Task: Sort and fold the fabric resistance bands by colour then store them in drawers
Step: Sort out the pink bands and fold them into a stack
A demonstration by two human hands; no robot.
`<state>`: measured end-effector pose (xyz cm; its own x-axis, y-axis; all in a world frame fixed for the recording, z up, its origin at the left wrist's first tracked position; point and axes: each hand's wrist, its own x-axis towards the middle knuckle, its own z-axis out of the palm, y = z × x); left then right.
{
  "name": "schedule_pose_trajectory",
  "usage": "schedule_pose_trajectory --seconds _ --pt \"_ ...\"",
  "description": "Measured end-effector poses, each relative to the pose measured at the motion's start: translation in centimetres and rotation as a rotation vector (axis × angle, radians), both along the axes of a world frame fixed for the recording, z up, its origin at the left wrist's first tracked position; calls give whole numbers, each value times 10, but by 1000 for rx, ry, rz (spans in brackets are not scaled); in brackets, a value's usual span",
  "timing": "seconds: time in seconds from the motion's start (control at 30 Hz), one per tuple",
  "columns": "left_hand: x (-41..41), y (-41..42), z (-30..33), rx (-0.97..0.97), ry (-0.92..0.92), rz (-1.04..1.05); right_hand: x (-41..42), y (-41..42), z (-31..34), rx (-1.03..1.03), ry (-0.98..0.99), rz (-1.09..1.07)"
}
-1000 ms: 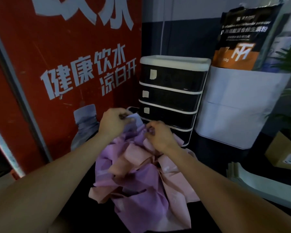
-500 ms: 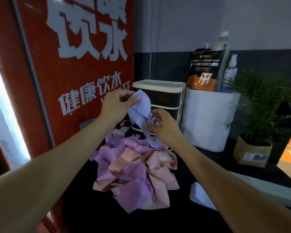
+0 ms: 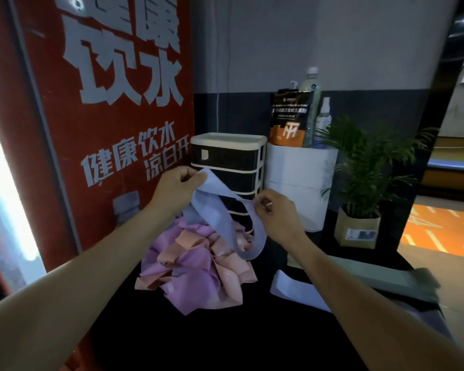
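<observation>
pale blue band [image 3: 220, 218] lifted above pink/purple pile [image 3: 196, 263], in front of drawer unit [image 3: 228, 167]. left hand [image 3: 177, 188] pinching top edge, right hand [image 3: 276, 215] pinching far edge. prob light, limp, stretchy; best gripped at loop ends, kept taut for folding.

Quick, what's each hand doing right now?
Left hand: pinching the top end of the pale blue band.
Right hand: pinching the same band's other strand.
</observation>
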<state>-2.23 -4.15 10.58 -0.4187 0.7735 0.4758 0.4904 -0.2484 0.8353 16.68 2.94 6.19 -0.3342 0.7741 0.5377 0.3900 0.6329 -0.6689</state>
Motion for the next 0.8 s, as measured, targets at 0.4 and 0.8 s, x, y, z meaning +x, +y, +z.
schedule_pose_trajectory --seconds 0.4,0.8 --pt "20 -17 -40 -410 415 -134 29 -22 -1 -287 112 348" --pt "56 -24 -42 -331 -184 -649 44 -28 7 -306 162 463"
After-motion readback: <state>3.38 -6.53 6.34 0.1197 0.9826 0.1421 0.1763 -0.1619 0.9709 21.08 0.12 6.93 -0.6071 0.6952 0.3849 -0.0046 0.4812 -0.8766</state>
